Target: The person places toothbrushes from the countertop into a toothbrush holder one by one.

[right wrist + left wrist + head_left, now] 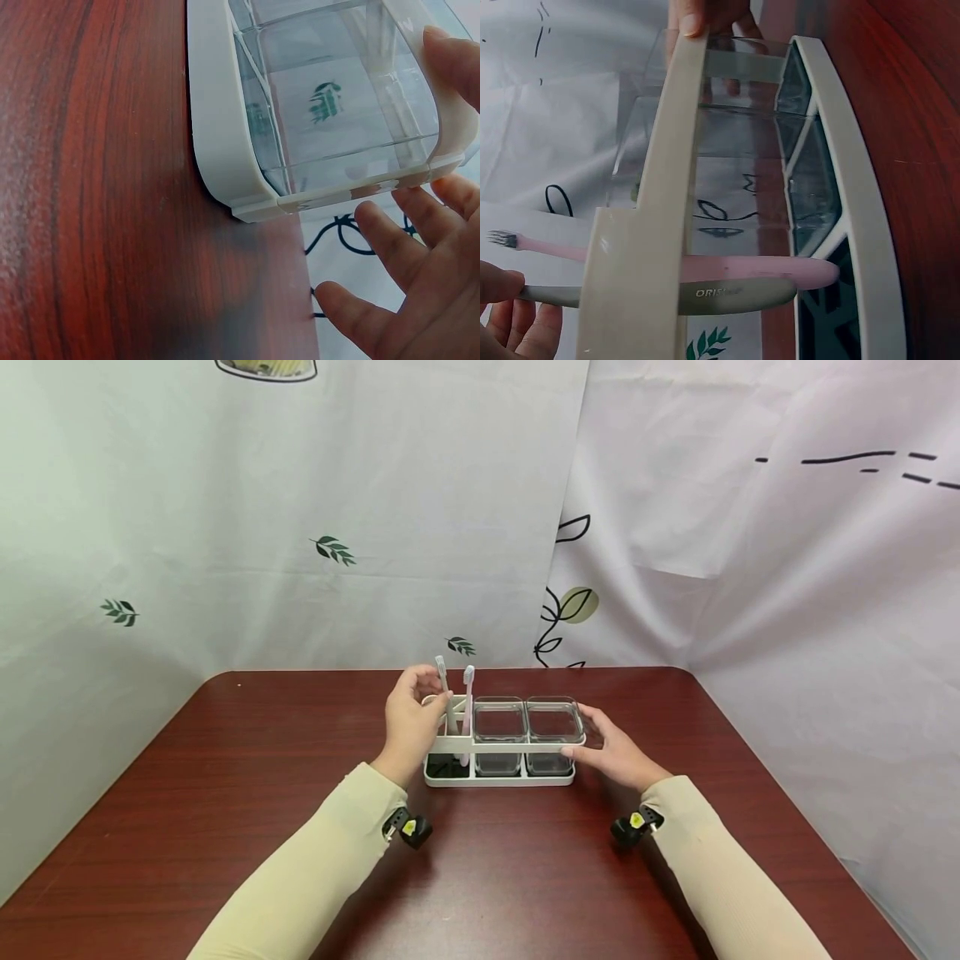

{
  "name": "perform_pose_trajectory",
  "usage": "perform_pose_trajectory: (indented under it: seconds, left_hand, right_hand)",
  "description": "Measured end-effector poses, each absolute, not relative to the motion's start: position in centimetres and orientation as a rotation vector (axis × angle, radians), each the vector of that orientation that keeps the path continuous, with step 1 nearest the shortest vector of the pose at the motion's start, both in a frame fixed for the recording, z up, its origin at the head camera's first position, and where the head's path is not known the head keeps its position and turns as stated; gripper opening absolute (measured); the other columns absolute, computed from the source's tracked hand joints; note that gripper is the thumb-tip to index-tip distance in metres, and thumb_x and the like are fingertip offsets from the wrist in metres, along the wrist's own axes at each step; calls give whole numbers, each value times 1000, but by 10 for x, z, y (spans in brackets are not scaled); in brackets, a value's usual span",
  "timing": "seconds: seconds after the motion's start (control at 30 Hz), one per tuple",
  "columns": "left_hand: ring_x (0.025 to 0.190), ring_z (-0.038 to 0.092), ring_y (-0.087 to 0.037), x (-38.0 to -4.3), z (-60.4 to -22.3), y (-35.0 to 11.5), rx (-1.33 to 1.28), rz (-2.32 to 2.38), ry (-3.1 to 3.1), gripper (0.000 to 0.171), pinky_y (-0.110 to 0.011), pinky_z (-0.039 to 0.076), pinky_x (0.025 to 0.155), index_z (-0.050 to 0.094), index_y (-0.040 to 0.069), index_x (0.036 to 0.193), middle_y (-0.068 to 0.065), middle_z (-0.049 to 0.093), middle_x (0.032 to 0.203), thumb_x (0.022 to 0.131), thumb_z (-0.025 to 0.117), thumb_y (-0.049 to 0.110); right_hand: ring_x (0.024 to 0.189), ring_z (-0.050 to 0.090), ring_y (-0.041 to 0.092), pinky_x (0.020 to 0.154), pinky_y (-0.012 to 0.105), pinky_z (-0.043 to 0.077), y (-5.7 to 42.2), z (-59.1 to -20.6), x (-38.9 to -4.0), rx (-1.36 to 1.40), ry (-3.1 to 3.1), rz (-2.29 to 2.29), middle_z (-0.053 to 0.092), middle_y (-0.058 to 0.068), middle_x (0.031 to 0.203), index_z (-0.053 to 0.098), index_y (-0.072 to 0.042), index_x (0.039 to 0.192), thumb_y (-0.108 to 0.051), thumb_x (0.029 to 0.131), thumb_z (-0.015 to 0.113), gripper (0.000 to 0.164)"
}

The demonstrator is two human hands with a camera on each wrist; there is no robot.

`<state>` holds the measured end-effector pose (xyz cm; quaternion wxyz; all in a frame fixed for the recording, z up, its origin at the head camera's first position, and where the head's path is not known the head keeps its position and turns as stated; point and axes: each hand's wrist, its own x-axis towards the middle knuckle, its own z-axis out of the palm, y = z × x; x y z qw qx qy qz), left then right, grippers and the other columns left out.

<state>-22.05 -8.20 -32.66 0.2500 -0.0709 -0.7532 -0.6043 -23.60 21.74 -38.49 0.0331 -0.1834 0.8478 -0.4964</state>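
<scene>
A cream toothbrush holder (506,747) with a dark base stands on the table. My left hand (411,717) pinches a grey-green toothbrush (736,295) near its head, between thumb and fingers. Its handle passes down through the holder's upper frame, and its lower end hangs beside the base in the left wrist view. Right next to it a pink toothbrush (761,268) leans in the same end section, bristles up. My right hand (621,753) grips the holder's right end, thumb on the front of the upper rim and fingertips at the side.
Two clear cups, a middle cup (499,723) and a right cup (553,723), sit in the holder. Beneath is a reddish-brown wooden table (517,877), its far edge close behind the holder. A white printed curtain (420,510) hangs beyond.
</scene>
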Motion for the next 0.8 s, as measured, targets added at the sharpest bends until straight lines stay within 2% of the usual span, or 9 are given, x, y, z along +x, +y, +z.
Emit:
perform_pose_trajectory:
  seconds: [0.27,0.43,0.8]
  left_hand:
    - [91,61,-30,-220,-331,-81,-187,-1609,-2108,23,-29,45,72,57,-3,102,-17,59,93,82,66,-10]
    - [92,60,-29,-221,-332,-82,-161,-1600,-2151,19,-30,45,73,57,-1,98,-15,59,91,82,65,-8]
    - [92,58,-27,-225,-333,-85,-129,-1613,-2243,21,-28,47,66,57,1,101,-14,58,93,84,66,-6]
  right_hand:
    - [136,37,38,108,55,33,217,-383,-235,-549,2632,-1497,36,22,148,24,-3,150,-22,87,73,82]
    - [135,38,38,107,55,34,217,-383,-235,-549,2624,-1506,37,23,147,23,-3,150,-21,87,73,81]
    - [134,39,38,108,54,34,217,-384,-236,-555,2622,-1509,38,23,147,24,-4,149,-22,87,73,81]
